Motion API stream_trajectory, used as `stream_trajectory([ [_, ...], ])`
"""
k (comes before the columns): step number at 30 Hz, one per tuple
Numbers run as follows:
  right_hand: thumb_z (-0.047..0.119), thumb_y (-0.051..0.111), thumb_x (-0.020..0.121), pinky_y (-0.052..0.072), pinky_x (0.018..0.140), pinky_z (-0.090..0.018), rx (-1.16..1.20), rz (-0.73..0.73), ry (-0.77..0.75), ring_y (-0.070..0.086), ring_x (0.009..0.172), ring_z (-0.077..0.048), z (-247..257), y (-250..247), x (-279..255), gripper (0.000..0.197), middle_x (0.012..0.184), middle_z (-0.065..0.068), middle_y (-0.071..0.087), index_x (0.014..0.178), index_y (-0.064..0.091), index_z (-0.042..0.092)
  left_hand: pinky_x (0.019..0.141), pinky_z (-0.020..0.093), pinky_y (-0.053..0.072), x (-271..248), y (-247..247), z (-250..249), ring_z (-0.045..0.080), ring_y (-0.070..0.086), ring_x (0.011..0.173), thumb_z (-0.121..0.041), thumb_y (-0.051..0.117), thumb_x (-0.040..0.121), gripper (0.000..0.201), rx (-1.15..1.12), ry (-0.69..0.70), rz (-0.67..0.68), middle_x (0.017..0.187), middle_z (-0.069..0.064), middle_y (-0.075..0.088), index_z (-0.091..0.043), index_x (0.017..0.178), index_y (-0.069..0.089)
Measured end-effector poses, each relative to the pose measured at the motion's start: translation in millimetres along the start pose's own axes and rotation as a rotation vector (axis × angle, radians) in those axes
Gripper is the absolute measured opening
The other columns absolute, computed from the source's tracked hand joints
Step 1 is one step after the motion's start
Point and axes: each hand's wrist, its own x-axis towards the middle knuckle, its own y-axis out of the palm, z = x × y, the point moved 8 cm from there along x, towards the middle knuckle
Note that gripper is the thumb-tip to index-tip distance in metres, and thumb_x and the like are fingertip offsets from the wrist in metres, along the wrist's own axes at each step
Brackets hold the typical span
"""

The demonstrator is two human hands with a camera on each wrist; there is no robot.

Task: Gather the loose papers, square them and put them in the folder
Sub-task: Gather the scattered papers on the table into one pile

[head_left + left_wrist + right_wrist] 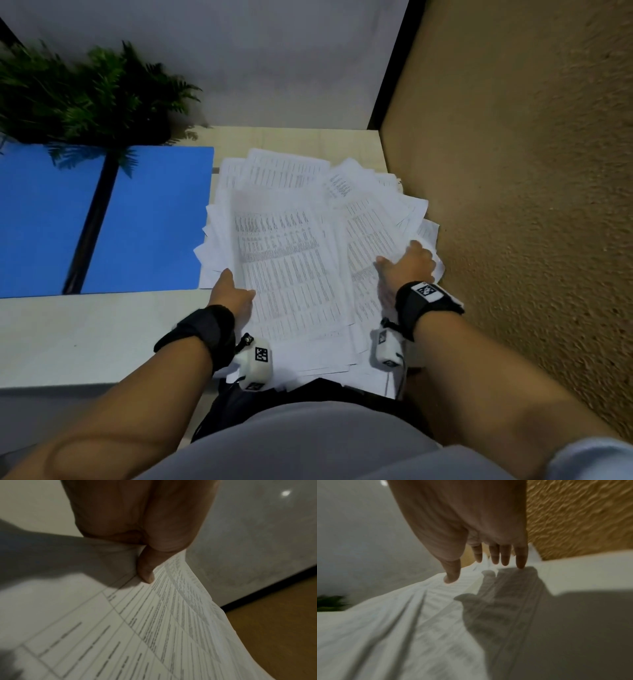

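The papers, white sheets printed with dense tables, lie fanned in a loose, uneven heap between the two hands and beyond them. The blue folder lies flat, left of the left hand.

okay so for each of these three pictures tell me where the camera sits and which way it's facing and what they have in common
Head: worn on the head, facing forward and down at the papers, blue folder and plant; both forearms, left hand and right hand show.
Left wrist: looks along the left hand at the sheets its grip pinches; thumb and palm show.
Right wrist: looks along the right hand, fingers straight over the papers; blurred.
Shared: all three see the papers; the head and right wrist views also share the textured wall and the plant.
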Motion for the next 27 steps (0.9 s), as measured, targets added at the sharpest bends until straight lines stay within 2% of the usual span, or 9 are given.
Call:
stream_trajectory([
  [2, 0.038, 0.073, 0.082, 0.041, 0.103, -0.047, 0.066, 0.092, 0.048, 0.047, 0.127, -0.038, -15, -2, 12, 0.080, 0.138, -0.019, 0.049, 0.143, 0.031, 0.006, 0.100, 0.032, 0.042, 4, -2, 5, 0.028, 0.050, 0.123, 0.003, 0.052, 0.096, 0.042, -0.030, 0.001, 0.005, 0.142, 0.011, 0.047, -0.007, 0.134, 0.038],
  [5, 0.029, 0.060, 0.094, 0.041, 0.100, -0.039, 0.085, 0.275, 0.043, 0.052, 0.122, -0.037, -23, 21, 10, 0.050, 0.133, -0.020, 0.054, 0.134, 0.044, 0.003, 0.111, 0.042, 0.038, 2, -9, 3, 0.031, 0.044, 0.136, -0.003, 0.055, 0.096, 0.060, -0.083, 0.012, -0.009, 0.152, 0.010, 0.043, -0.014, 0.149, 0.032],
  [7, 0.028, 0.062, 0.093, 0.042, 0.106, -0.041, 0.136, 0.395, 0.023, 0.052, 0.124, -0.035, -24, 41, 4, 0.048, 0.136, -0.018, 0.054, 0.131, 0.052, 0.000, 0.105, 0.035, 0.040, 0, -11, 2, 0.026, 0.050, 0.128, -0.002, 0.052, 0.098, 0.054, -0.103, 0.034, -0.020, 0.146, 0.008, 0.049, -0.013, 0.148, 0.035],
  [11, 0.023, 0.076, 0.080, 0.052, 0.091, -0.038, 0.132, 0.383, -0.012, 0.060, 0.105, -0.029, -22, 50, -2, 0.046, 0.117, -0.012, 0.061, 0.117, 0.057, 0.004, 0.094, 0.029, 0.040, -6, -10, -5, 0.020, 0.052, 0.108, 0.000, 0.049, 0.099, 0.043, -0.101, 0.080, -0.035, 0.136, 0.009, 0.057, -0.010, 0.141, 0.043],
  [16, 0.028, 0.078, 0.076, 0.044, 0.106, -0.046, 0.242, 0.521, 0.074, 0.052, 0.125, -0.031, -24, 65, -6, 0.076, 0.141, -0.010, 0.052, 0.140, 0.044, 0.006, 0.092, 0.030, 0.041, -6, -8, -3, 0.023, 0.055, 0.109, -0.001, 0.047, 0.100, 0.038, -0.119, 0.086, -0.037, 0.133, 0.010, 0.058, -0.009, 0.137, 0.046],
  [19, 0.011, 0.063, 0.091, 0.041, 0.108, -0.040, 0.232, 0.299, 0.038, 0.054, 0.121, -0.030, -16, 32, 2, 0.054, 0.137, -0.014, 0.053, 0.141, 0.045, 0.004, 0.092, 0.030, 0.040, -5, -10, 0, 0.021, 0.052, 0.105, -0.003, 0.048, 0.100, 0.039, -0.086, 0.081, -0.053, 0.134, 0.010, 0.057, -0.009, 0.139, 0.045],
  [22, 0.014, 0.059, 0.090, 0.049, 0.091, -0.040, 0.084, 0.045, -0.113, 0.060, 0.108, -0.038, 12, -32, 0, 0.021, 0.113, -0.017, 0.064, 0.110, 0.063, 0.007, 0.096, 0.031, 0.042, -4, -14, 3, 0.025, 0.055, 0.112, -0.005, 0.049, 0.100, 0.043, -0.078, 0.060, -0.064, 0.138, 0.010, 0.056, -0.010, 0.142, 0.043],
  [24, 0.015, 0.055, 0.093, 0.050, 0.082, -0.039, 0.143, -0.075, -0.127, 0.063, 0.101, -0.037, 33, -75, -4, 0.021, 0.107, -0.017, 0.065, 0.110, 0.064, 0.007, 0.101, 0.033, 0.042, -2, -13, 6, 0.029, 0.054, 0.124, -0.007, 0.050, 0.100, 0.048, -0.079, 0.035, -0.045, 0.142, 0.008, 0.054, -0.011, 0.146, 0.039],
  [27, 0.016, 0.054, 0.095, 0.052, 0.083, -0.037, 0.373, -0.274, -0.201, 0.064, 0.097, -0.029, 65, -138, -16, 0.026, 0.107, -0.012, 0.067, 0.119, 0.062, 0.010, 0.105, 0.035, 0.041, 0, -10, 11, 0.029, 0.051, 0.130, -0.006, 0.054, 0.098, 0.054, -0.113, -0.010, -0.003, 0.144, 0.006, 0.052, -0.013, 0.148, 0.036],
])
